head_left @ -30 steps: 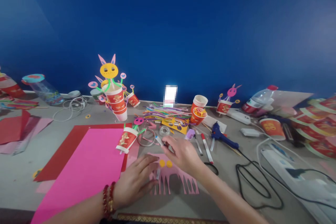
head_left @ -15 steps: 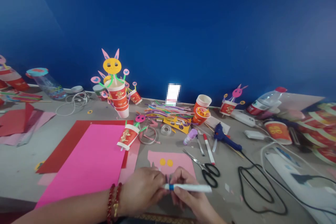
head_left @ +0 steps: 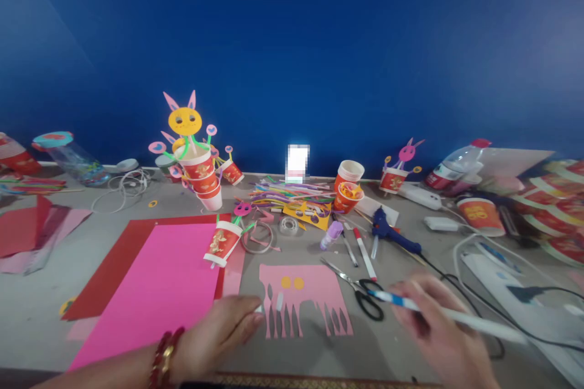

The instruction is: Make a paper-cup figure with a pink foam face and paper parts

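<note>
My right hand (head_left: 438, 322) is closed round a blue-and-white marker (head_left: 456, 314), its tip pointing left over the black-handled scissors (head_left: 365, 296). My left hand (head_left: 219, 331) has its fingers pressed together on a small whitish piece (head_left: 260, 309), too small to make out. Between the hands lies a pink paper (head_left: 305, 285) with leaf-shaped cutouts along its lower part. Two yellow discs (head_left: 292, 282) and a small pale strip (head_left: 279, 301) rest on it. Bright pink and red sheets (head_left: 173, 279) lie beyond my left hand, with a decorated paper cup (head_left: 222, 243) on their corner.
Behind are tape (head_left: 289, 226), a glue stick (head_left: 331, 236), a red marker (head_left: 365, 255), coloured pipe cleaners (head_left: 292, 193) and stacked cups (head_left: 349, 185). A glue gun (head_left: 392, 234) with a looping cord and a power strip (head_left: 497, 292) lie right. Cup figures (head_left: 198, 164) stand back left.
My hands have parted: the right moved right with the marker, the left moved left. The cut pink paper between them now shows fully. The view has shifted slightly.
</note>
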`<state>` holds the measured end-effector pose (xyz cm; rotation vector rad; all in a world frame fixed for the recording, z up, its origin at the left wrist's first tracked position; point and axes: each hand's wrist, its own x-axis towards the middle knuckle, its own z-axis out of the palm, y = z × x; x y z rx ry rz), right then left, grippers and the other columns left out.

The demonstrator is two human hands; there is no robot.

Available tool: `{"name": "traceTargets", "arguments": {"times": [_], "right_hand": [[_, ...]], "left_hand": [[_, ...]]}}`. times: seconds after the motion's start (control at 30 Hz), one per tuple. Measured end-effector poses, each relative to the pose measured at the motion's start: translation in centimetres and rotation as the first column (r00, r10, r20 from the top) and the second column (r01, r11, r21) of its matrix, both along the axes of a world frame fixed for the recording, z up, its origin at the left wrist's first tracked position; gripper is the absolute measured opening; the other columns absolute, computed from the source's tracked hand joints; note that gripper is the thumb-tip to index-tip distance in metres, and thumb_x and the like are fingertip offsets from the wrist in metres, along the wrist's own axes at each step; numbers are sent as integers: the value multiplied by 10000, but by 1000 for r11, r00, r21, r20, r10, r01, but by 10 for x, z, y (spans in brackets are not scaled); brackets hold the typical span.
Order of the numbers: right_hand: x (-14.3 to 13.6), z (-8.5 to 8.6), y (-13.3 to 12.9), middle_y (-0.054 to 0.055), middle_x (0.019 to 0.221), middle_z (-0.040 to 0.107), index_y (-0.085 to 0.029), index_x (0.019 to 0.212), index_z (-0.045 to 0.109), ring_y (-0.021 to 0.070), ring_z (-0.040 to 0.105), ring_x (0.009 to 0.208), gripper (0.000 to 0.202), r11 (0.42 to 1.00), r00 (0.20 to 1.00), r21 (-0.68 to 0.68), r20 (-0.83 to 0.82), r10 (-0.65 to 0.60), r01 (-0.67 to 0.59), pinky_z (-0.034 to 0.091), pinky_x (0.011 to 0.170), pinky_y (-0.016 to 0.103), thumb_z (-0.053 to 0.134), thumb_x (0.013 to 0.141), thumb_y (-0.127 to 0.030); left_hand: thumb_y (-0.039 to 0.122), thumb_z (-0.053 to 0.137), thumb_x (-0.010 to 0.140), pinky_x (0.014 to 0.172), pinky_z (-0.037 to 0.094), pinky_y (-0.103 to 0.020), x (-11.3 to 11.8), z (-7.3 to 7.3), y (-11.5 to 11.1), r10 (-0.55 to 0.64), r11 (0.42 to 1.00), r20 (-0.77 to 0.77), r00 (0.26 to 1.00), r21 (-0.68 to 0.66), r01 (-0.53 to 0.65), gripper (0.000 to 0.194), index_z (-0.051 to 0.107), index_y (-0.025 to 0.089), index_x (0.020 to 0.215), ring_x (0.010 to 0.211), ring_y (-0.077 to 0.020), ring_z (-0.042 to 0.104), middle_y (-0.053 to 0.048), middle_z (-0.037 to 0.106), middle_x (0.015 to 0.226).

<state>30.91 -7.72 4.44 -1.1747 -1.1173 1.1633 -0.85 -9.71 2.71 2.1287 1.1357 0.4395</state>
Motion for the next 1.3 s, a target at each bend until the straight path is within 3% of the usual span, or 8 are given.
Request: {"name": "traceTargets", "arguments": {"times": [0.1,0.23,0.37,0.5,0.63,0.77,0.93,1.3], "right_hand": [[-16,-10,12,-33,474,549,-194,704,569,90,411,378,381,937,938,-215,153,310,-274,280,384,197,688,793,-545],[-57,-31,35,-33,596,587,-179,818,610,107,490,468,287,895,882,-175,172,438,-411,388,464,218,706,765,-444],[-76,-43,52,-27,622,562,-174,737,606,124,486,546,103,906,870,-37,264,416,-422,376,523,233,631,769,-269],[-84,-50,52,-32,621,523,-187,687,552,131,459,578,64,922,863,26,362,352,-386,348,540,234,550,751,-183],[-85,-61,50,-45,611,489,-198,717,521,126,439,562,56,919,853,62,401,334,-389,339,521,226,522,773,-201],[-81,-72,50,-42,610,506,-199,743,530,121,445,545,71,906,828,42,425,366,-422,336,504,220,521,813,-211],[-80,-76,51,-40,615,538,-210,790,527,126,489,537,49,891,820,30,407,403,-453,353,504,223,502,825,-186],[-85,-76,49,-43,564,522,-214,683,545,129,460,521,146,908,751,94,600,276,-409,323,513,236,508,824,-205]], "left_hand": [[309,273,1013,741,463,-291,0,-17,22,-87,934,-97,992,339,115,318,546,181,912,790,-186,578,-53,626,839],[138,331,955,795,475,-316,10,-38,42,-110,862,-177,978,473,182,256,535,166,1108,863,-201,609,-71,665,935],[146,374,936,757,464,-321,13,-46,44,-130,844,-202,971,491,215,215,575,169,1011,779,-195,599,-58,659,840],[172,362,975,738,471,-322,11,-41,43,-138,849,-251,958,468,244,259,608,177,1055,768,-189,584,-52,636,801],[180,393,973,832,495,-337,10,-36,43,-133,880,-224,966,422,219,299,573,194,1212,950,-206,581,-93,644,1049],[170,421,960,919,477,-383,10,-38,44,-170,870,-227,959,423,254,314,554,192,1243,1066,-227,552,-100,615,1223],[159,467,944,916,476,-389,11,-42,45,-175,867,-257,950,417,272,299,563,169,1227,1072,-235,543,-90,612,1254],[187,456,963,915,465,-404,11,-42,46,-190,856,-278,942,422,298,314,543,183,1264,1082,-238,536,-87,608,1261]]}}
